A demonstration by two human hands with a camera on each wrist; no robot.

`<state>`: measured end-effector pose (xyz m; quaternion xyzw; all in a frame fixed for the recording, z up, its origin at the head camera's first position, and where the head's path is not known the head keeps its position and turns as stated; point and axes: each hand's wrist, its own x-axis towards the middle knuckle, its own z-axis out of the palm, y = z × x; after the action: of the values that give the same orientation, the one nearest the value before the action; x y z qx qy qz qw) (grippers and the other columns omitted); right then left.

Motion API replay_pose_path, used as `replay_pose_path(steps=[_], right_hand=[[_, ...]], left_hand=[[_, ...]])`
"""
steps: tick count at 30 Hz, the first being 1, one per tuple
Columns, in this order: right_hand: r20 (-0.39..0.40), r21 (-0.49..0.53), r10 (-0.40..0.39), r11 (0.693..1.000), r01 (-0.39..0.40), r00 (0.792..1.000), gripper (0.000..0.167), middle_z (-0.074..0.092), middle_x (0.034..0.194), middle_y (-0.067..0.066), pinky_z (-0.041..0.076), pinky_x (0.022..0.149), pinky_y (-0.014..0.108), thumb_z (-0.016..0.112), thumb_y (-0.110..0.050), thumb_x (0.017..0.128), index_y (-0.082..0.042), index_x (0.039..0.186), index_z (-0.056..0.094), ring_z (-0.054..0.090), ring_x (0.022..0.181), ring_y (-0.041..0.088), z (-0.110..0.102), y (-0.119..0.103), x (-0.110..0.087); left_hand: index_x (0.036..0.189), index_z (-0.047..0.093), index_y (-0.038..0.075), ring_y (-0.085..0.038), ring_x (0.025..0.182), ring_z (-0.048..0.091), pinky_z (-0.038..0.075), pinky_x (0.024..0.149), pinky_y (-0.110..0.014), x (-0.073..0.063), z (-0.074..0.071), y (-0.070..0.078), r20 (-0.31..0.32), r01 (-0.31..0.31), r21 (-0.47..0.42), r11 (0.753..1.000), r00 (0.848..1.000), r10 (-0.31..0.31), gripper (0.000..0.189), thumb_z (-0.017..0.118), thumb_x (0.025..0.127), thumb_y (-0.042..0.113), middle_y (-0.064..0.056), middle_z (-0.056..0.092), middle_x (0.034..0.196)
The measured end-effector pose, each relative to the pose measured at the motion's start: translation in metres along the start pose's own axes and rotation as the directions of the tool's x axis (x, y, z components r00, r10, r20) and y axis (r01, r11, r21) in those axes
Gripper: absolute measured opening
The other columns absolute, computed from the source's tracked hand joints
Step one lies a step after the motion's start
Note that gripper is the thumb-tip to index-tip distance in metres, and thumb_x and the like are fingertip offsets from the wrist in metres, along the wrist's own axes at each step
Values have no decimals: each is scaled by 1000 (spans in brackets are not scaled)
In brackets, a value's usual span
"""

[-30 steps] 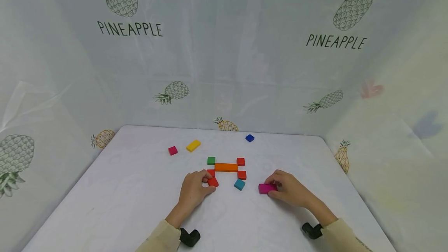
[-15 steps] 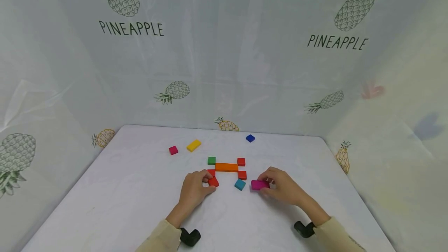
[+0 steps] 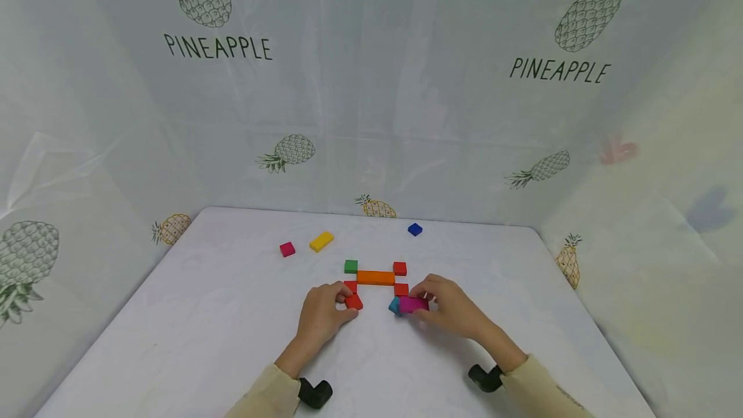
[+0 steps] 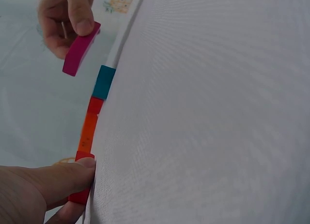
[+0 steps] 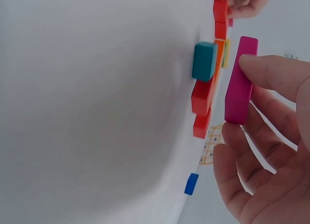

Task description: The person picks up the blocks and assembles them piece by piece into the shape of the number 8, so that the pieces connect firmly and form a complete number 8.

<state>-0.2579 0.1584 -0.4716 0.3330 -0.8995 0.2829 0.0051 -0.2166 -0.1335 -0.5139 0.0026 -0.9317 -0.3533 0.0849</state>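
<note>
My right hand (image 3: 449, 307) pinches a long magenta block (image 5: 240, 83) between thumb and fingers, held above the table. In the head view the magenta block overlaps a teal block (image 5: 205, 62), which lies turned at an angle on the table. My left hand (image 3: 322, 315) pinches a red block (image 3: 354, 302) at the near left, up against another red block (image 3: 350, 286). A long orange block (image 3: 375, 278) lies crosswise behind them. At its corners sit a green block (image 3: 351, 266), a far red block (image 3: 400, 268) and a near right red block (image 3: 401, 289).
Toward the back of the white table (image 3: 232, 315) lie a pinkish-red block (image 3: 287, 249), a yellow block (image 3: 322, 242) and a dark blue block (image 3: 415, 229). A pineapple-print sheet (image 3: 383, 115) hangs behind and at the sides. A black wrist mount sits on each forearm.
My right hand has moved left with the magenta block, from the open table to over the teal block. My left hand stays at the red block.
</note>
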Motion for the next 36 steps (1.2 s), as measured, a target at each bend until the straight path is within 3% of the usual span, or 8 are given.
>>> replay_pose_path(steps=[8, 14, 18, 24, 36], right_hand=[[10, -5, 22, 1000, -21, 1000, 25, 66, 102, -10, 59, 78, 32, 87, -15, 88, -18, 111, 76, 62, 94, 10, 14, -13, 12], [14, 1, 55, 998, -55, 998, 25, 65, 100, -11, 61, 84, 36, 87, -16, 88, -19, 110, 76, 63, 95, 10, 21, -23, 18], [23, -6, 46, 999, -46, 999, 24, 64, 99, -11, 61, 87, 35, 87, -16, 88, -19, 109, 76, 63, 95, 8, 27, -28, 21], [16, -25, 25, 999, -25, 1000, 24, 61, 94, -12, 56, 81, 25, 88, -19, 88, -20, 108, 76, 59, 90, 7, 35, -33, 25], [24, -21, 29, 999, -29, 999, 24, 63, 96, -13, 56, 83, 26, 88, -22, 89, -20, 109, 76, 58, 91, 6, 47, -36, 30]], left_hand=[[105, 75, 18, -18, 91, 55, 51, 76, -33, 1, 0, -1, 2, 11, 4, 1000, 1000, -11, 31, 95, 81, 24, 4, 66, 90], [104, 75, 18, -17, 90, 55, 51, 76, -34, 2, 1, -1, -5, -4, 4, 1000, 1000, 4, 30, 95, 81, 23, 5, 66, 89], [104, 75, 19, -17, 90, 55, 50, 76, -33, 2, 1, -2, 1, -10, 3, 1000, 1000, 10, 29, 94, 82, 23, 5, 66, 89], [104, 75, 18, -18, 89, 55, 49, 75, -35, 2, 1, -4, 7, -30, 0, 1000, 1000, 30, 30, 94, 81, 23, 4, 66, 90], [104, 75, 17, -18, 89, 55, 49, 76, -36, 1, -1, -3, 2, -30, -2, 1000, 1000, 30, 29, 94, 82, 22, 3, 67, 89]])
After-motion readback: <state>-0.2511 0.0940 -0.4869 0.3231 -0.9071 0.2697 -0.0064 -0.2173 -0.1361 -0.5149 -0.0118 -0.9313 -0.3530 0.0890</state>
